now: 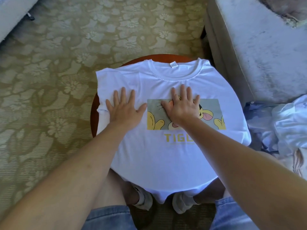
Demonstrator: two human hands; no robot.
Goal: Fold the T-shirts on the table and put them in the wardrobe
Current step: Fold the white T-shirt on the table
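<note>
Item: white short-sleeved cotton T-shirt with grey-and-yellow cartoon print and yellow lettering (166,155). Spread print-up over round dark red-brown wooden table (93,113), covering nearly all of it. Collar at far edge of table, hem over near edge, right side draped past right edge of table.

Left hand (124,110): flat, fingers straight and spread, pressing cloth at left part of table, just beside shirt's left sleeve. Gripping nothing.

Right hand (181,107): flat likewise, fingers splayed, pressing on print over middle of table. Holding nothing.

Stage, as judged: smoothing only. Left sleeve possibly turned in at left edge of table, not clear enough to tell. No body fold visible; full length and width of shirt on show.

Also present: loose heap of pale blue and white garments (282,127), right of table, unfolded, probably further T-shirts awaiting a turn. Pale grey upholstered seat (257,55), beyond and right of table. Olive floral-patterned carpet (66,47), under and around table.

Outstanding, as judged: sides to fold in, length to fold over, heap to treat likewise, all to carry to wardrobe. Wardrobe not in view. Nothing folded or stored as far as visible; task near its start.
</note>
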